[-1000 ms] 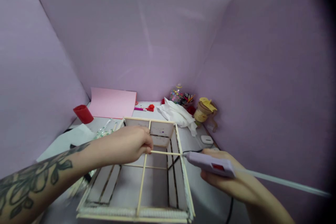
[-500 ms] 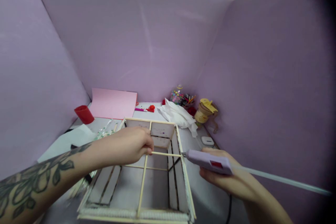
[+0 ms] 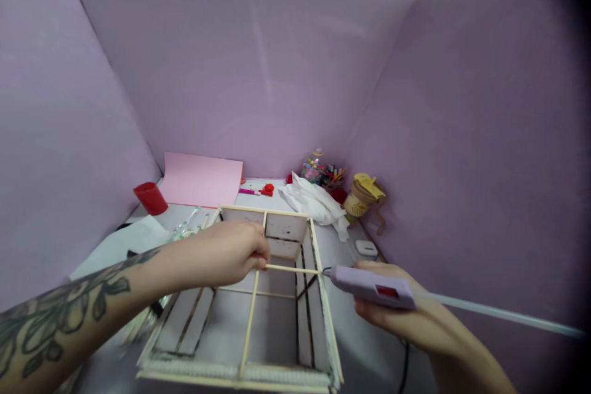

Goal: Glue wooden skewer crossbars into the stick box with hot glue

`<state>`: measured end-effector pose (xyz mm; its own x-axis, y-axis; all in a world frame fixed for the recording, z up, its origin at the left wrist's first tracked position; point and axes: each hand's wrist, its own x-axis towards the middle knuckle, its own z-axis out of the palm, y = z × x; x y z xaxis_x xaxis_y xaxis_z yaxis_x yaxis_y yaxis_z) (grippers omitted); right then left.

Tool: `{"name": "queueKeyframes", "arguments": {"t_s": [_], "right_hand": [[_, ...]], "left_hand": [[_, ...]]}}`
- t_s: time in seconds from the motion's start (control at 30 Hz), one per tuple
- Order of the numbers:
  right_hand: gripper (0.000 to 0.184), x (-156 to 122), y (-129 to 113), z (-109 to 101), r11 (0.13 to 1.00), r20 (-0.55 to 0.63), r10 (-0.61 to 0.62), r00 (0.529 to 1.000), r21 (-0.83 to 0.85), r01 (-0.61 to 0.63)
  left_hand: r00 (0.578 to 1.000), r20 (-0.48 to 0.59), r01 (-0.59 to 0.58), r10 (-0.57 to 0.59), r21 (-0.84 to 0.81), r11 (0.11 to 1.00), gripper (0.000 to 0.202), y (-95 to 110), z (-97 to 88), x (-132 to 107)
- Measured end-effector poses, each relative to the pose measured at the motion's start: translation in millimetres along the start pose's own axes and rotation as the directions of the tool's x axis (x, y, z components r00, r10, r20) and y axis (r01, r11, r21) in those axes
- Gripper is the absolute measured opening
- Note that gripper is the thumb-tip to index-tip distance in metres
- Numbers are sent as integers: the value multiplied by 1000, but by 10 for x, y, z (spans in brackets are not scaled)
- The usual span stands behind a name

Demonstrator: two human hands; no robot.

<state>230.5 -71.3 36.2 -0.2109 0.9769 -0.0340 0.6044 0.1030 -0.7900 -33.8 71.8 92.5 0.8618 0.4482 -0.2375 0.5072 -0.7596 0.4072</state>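
Observation:
A box-shaped frame of thin wooden sticks with pale panels (image 3: pixel 329 326) stands on the table before me. Over its open top, my left hand (image 3: pixel 242 252) pinches a thin wooden stick (image 3: pixel 293 269) that runs crosswise to the right rim. A second stick lies lengthwise down the middle of the top. My right hand (image 3: pixel 392 301) is wrapped round a lilac hot glue gun (image 3: pixel 372 286). Its metal nozzle sits at the right rim, by the crosswise stick's end; whether it touches I cannot tell. A long clear glue stick (image 3: pixel 498 315) sticks out of the gun's back.
Behind the frame lie a pink sheet (image 3: pixel 203 180), red and purple pens and crumpled white paper (image 3: pixel 316 203). A red cup (image 3: pixel 150 198) stands left. A candy-coloured jar (image 3: pixel 313 167), a pen holder and a yellow-lidded cup (image 3: pixel 362 197) stand right. Purple walls enclose the table.
The glue gun has shifted slightly right, its nozzle still by the stick's end. My left hand holds the stick in almost the same spot. The whole view has moved a little.

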Motion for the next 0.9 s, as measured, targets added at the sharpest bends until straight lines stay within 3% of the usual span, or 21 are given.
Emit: {"name": "queueKeyframes", "arguments": {"t_s": [0.9], "right_hand": [[23,19,23,9,1000,-24,-13,1000,14,13]], "left_hand": [[1000,-4,4,-4,-9,1000,22,17,-17,-14]]}}
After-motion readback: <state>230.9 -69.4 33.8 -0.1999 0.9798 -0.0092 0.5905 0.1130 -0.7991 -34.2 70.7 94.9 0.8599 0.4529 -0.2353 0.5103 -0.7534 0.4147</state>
